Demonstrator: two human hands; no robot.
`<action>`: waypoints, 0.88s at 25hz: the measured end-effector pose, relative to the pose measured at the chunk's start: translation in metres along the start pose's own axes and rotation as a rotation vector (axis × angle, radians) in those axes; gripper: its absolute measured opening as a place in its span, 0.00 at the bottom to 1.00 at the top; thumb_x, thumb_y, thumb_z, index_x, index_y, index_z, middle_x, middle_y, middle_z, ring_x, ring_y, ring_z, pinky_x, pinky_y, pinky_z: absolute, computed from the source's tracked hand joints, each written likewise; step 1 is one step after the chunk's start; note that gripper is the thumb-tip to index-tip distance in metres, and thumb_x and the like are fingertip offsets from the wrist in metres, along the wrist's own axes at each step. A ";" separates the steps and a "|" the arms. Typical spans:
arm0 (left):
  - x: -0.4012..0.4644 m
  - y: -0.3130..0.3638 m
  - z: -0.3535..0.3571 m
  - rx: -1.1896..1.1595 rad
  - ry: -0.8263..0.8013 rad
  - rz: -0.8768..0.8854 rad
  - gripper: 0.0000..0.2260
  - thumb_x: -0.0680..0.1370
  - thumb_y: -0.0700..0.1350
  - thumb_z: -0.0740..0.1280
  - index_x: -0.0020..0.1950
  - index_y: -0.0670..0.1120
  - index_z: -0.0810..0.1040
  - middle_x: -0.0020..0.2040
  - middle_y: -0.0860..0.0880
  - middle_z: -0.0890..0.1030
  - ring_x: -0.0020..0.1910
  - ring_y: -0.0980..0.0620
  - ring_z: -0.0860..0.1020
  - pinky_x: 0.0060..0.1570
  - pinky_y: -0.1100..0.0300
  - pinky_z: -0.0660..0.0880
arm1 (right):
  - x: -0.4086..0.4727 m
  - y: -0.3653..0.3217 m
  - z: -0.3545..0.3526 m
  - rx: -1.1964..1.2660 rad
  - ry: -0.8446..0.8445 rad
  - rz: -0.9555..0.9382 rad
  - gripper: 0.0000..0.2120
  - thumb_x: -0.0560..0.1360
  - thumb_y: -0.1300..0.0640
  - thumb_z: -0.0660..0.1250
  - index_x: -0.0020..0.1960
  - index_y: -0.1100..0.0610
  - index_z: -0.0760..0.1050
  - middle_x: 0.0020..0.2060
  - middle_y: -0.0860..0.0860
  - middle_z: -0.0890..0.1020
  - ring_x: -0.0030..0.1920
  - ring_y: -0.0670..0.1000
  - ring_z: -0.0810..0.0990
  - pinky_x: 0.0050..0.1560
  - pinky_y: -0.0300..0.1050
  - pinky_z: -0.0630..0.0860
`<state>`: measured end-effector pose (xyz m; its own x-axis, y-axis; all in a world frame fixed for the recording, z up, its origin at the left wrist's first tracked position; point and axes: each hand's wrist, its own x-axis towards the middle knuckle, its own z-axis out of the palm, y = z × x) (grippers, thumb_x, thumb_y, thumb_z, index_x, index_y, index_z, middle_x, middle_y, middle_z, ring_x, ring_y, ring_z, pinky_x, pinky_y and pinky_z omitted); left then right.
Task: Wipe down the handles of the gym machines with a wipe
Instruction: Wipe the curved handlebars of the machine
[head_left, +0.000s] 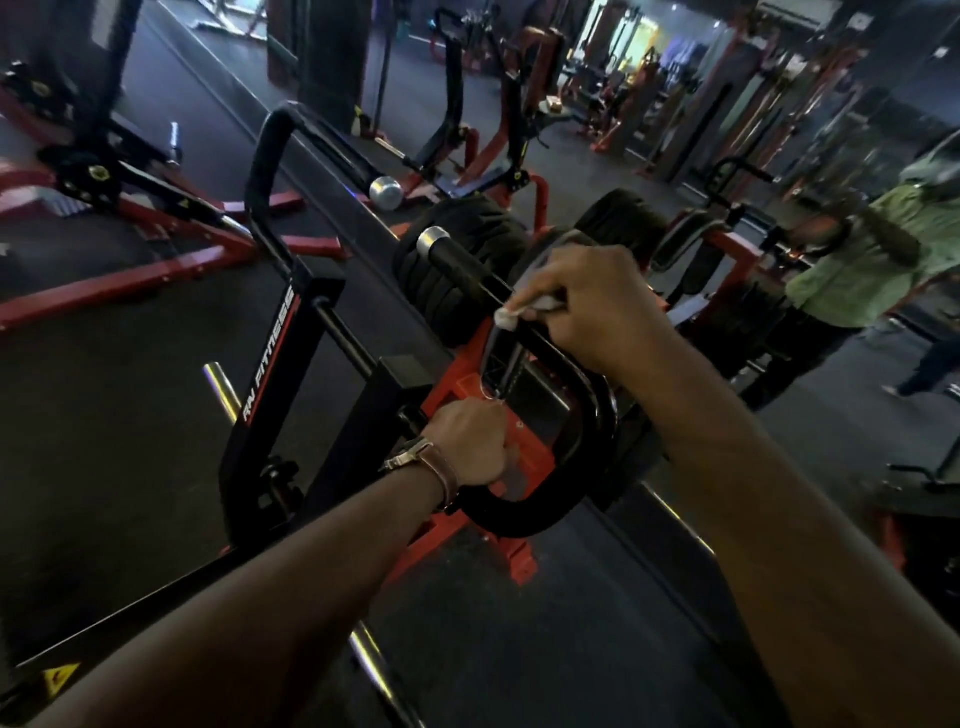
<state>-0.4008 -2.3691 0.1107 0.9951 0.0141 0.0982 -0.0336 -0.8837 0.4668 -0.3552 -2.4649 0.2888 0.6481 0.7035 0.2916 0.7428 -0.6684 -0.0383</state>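
Nearest, left hand (470, 441) curling round the black U-shaped handle bar (545, 512), probably steadying it against the rubbing. Farther right, right hand (597, 306) pinching the white wipe (511, 316), pressing it onto the straight handle (467, 267) below its chrome cap, likely working along the grip. Beyond, dim red machines (488, 135) standing.

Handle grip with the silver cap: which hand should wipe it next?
Right. The right hand already pinches the wipe on the bar just below the handle grip. The left hand grips the lower curved bar, holding no wipe.
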 end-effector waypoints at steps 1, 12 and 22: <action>0.000 0.000 0.000 -0.044 0.009 -0.022 0.10 0.76 0.53 0.68 0.41 0.47 0.79 0.35 0.53 0.74 0.33 0.51 0.75 0.33 0.59 0.71 | -0.007 0.006 -0.006 0.080 -0.008 0.001 0.08 0.73 0.58 0.76 0.49 0.47 0.86 0.41 0.41 0.79 0.40 0.37 0.75 0.37 0.25 0.67; 0.008 0.000 0.001 -0.247 0.200 -0.243 0.13 0.74 0.51 0.68 0.32 0.50 0.70 0.33 0.54 0.76 0.34 0.51 0.76 0.29 0.63 0.66 | 0.023 0.027 0.008 0.376 -0.007 -0.210 0.06 0.69 0.62 0.77 0.46 0.55 0.87 0.37 0.44 0.80 0.39 0.41 0.80 0.41 0.30 0.73; 0.011 0.001 0.006 -0.225 0.294 -0.238 0.10 0.75 0.51 0.70 0.36 0.51 0.73 0.35 0.53 0.77 0.36 0.50 0.79 0.34 0.61 0.72 | 0.055 0.030 0.086 1.150 -0.024 0.099 0.07 0.76 0.52 0.73 0.50 0.55 0.86 0.44 0.56 0.87 0.49 0.54 0.85 0.60 0.57 0.78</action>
<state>-0.3891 -2.3725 0.1070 0.9098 0.3660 0.1956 0.1411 -0.7161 0.6835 -0.2829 -2.4257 0.2211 0.7060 0.6730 0.2206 0.3944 -0.1149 -0.9117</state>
